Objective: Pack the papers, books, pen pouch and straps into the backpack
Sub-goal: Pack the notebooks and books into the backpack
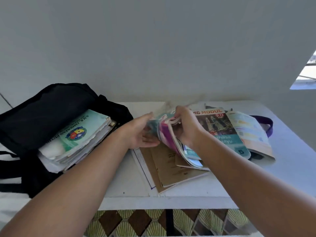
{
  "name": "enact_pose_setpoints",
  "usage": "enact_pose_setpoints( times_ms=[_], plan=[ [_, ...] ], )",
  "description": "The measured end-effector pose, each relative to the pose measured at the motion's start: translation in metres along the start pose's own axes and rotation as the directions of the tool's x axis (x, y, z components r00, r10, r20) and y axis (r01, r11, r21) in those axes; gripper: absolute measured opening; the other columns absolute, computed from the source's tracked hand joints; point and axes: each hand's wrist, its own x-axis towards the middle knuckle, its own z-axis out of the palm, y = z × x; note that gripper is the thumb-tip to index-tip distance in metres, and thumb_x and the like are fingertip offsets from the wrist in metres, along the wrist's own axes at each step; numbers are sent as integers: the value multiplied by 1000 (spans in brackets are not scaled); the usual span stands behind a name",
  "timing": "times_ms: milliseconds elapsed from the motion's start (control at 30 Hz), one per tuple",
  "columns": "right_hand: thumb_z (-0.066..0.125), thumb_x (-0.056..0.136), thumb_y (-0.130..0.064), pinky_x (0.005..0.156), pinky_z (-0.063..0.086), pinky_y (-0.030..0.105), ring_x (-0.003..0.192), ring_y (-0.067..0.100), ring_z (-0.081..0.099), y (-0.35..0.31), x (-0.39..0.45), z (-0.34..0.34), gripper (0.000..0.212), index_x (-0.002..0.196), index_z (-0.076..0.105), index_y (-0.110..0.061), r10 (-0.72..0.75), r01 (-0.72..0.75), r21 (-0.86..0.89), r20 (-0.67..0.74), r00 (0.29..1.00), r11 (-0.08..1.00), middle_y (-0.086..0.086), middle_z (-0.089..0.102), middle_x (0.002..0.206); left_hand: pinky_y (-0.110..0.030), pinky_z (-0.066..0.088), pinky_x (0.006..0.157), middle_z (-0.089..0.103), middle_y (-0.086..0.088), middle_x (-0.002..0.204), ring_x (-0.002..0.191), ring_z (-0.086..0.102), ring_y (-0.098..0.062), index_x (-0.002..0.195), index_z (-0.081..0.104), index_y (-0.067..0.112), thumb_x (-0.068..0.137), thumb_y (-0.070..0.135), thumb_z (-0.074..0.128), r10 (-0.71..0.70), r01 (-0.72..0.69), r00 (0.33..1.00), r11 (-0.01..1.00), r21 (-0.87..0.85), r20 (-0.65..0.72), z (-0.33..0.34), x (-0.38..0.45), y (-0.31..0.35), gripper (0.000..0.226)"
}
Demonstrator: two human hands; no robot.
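A black backpack (42, 106) lies open at the left of the white table (290, 151), with a stack of papers and a green school book (77, 134) sticking out of its mouth. At the table's middle my right hand (186, 129) grips the top edge of a few soft-cover books (168, 137) with pink and teal covers, tilted up on edge. My left hand (142, 134) has its fingers straight and touches the books' left face. Under them lie brown exercise books (171, 166) and a white sheet (142, 161). A Modul book (220, 129) and another soft-cover book (251, 134) lie to the right.
A purple strap (266, 122) pokes out behind the books at the right. The backpack's black shoulder straps (10, 168) hang off the left side. A white wall stands close behind the table. Patterned floor tiles (171, 223) show below the front edge.
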Motion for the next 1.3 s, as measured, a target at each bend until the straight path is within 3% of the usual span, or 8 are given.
enact_pose_setpoints(
  times_ms=[100,233,433,633,833,967,1133,1300],
  plan=[
    [64,69,-8,78,61,43,82,34,68,14,0,0,62,129,55,0,71,-72,0,118,990,997,27,65,107,-48,63,70,66,-24,111,90,73,-39,116,58,4,87,50,74,-44,43,999,993,-107,-9,1,14,-6,57],
    [61,99,-13,90,61,37,99,30,69,17,-4,-4,21,119,62,-4,139,-112,-109,290,947,988,20,68,116,-40,60,45,69,-18,68,50,69,-25,95,57,2,98,5,44,-8,-4,993,995,-102,-119,-14,14,-3,14],
    [54,88,-78,101,54,43,116,33,70,13,8,-28,90,135,64,-2,359,-226,-452,233,904,863,19,73,124,-36,53,34,65,-21,57,39,65,-22,88,59,-2,91,-11,46,366,-354,827,929,110,-426,-48,-22,35,15],
    [66,87,-72,111,49,46,117,31,68,8,21,-34,80,142,55,-14,188,-120,-443,113,976,889,14,66,134,-48,60,72,72,-15,84,72,72,-29,88,63,14,86,9,53,645,-506,654,761,406,-394,-49,-54,60,11],
    [44,91,-82,102,55,52,108,32,75,-28,14,-56,77,125,71,-19,96,-73,-108,221,971,991,12,77,119,-39,59,48,66,-19,67,47,67,-26,88,55,9,90,-3,50,467,-454,841,884,113,-272,2,-42,55,13],
    [68,97,-49,91,61,50,97,31,78,-49,12,-104,42,122,69,-14,70,-54,-226,64,995,973,13,78,115,-36,58,49,69,-23,90,58,72,-27,111,53,4,93,-5,54,414,-407,894,910,76,-172,51,-9,31,20],
    [76,94,-30,78,64,39,89,16,76,-42,25,-166,14,106,72,-23,-165,-39,-782,-180,970,622,-3,79,101,-48,63,74,69,-15,103,82,73,-29,109,51,13,96,5,55,429,-365,901,830,422,-66,109,38,3,17],
    [79,85,-54,74,66,42,88,19,70,-25,29,-193,47,114,63,-20,-296,-125,-901,-264,918,416,-2,62,107,-39,49,89,52,-17,130,120,51,-35,136,45,14,95,30,59,483,-133,864,492,861,-142,121,74,-14,46]
  ],
)
